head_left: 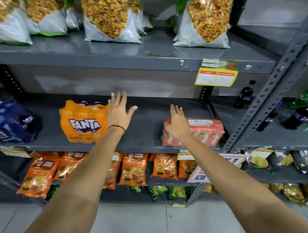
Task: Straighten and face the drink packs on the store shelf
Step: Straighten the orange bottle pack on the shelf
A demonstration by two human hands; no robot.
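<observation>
On the grey middle shelf point(145, 133) stand three drink packs. An orange Fanta pack point(82, 122) faces forward at centre left. A dark blue pack point(8, 122) sits at the far left. A red pack point(202, 132) lies at the right, turned slightly askew. My left hand point(118, 112) is open with fingers spread, just right of the Fanta pack and close to its side. My right hand point(177, 123) is open and lies over the red pack's left end; it grips nothing.
Snack bags point(109, 14) stand on the shelf above. Orange tea pouches point(133, 169) fill the shelf below. Dark soda bottles point(244, 95) stand on the neighbouring rack at right, beyond a perforated grey upright point(258, 104). A yellow price tag point(217, 75) hangs from the upper shelf edge.
</observation>
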